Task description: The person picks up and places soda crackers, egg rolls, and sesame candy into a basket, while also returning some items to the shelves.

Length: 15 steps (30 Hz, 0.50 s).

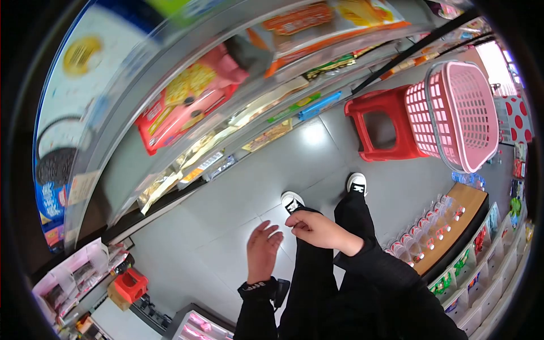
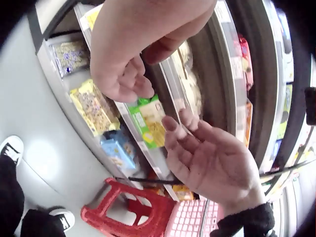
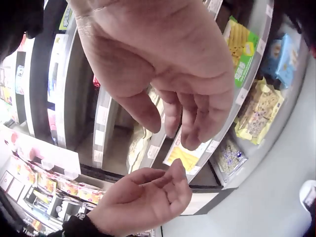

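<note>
My left hand [image 1: 264,249] is held up in front of my body, palm side partly showing, its fingers loosely bent around nothing. My right hand [image 1: 323,229] hovers close beside it, fingers loosely curled and also holding nothing. A small gap separates the two in the head view. Beyond them are store shelves of packaged snacks, among them a pink-and-red packet [image 1: 190,93] and a green packet [image 2: 149,122] on lower tiers. The right wrist view has a yellow snack bag [image 3: 259,111] and a blue packet [image 3: 281,60] on the bottom shelf.
A pink basket [image 1: 470,113] sits on a red stool [image 1: 368,148] at the right. Several bottles stand along a brown-topped counter [image 1: 453,232] to my right. A smaller red stool [image 1: 130,285] is at lower left. Grey tiled floor [image 1: 198,226] lies between the shelves and me.
</note>
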{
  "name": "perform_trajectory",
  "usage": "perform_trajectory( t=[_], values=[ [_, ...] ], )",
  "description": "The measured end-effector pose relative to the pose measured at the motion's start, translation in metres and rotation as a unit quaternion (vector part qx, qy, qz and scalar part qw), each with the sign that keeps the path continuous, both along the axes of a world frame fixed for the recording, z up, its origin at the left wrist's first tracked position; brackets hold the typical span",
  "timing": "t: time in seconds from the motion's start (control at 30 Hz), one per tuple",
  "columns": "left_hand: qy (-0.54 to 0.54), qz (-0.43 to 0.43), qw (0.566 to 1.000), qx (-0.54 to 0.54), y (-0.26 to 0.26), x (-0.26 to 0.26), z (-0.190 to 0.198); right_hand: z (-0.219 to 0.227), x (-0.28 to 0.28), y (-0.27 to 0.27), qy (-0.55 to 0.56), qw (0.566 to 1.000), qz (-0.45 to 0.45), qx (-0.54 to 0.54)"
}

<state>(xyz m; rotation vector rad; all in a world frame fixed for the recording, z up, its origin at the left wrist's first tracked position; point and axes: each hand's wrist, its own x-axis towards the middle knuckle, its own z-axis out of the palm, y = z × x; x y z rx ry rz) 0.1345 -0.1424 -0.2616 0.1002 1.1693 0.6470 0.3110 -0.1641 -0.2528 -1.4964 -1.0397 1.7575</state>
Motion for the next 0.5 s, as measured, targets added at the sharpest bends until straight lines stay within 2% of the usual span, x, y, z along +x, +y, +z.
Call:
perform_trajectory(
  t=[0.13, 0.5],
  values=[
    [-0.010, -0.072, 0.997, -0.006, -0.019, 0.045, 0.014, 0.012, 0.036, -0.021, -0.024, 0.999, -0.032, -0.004],
    [0.012, -0.121, 0.992, -0.009, -0.060, 0.135, 0.024, 0.031, 0.137, -0.071, -0.065, 0.995, -0.073, 0.014]
  ],
)
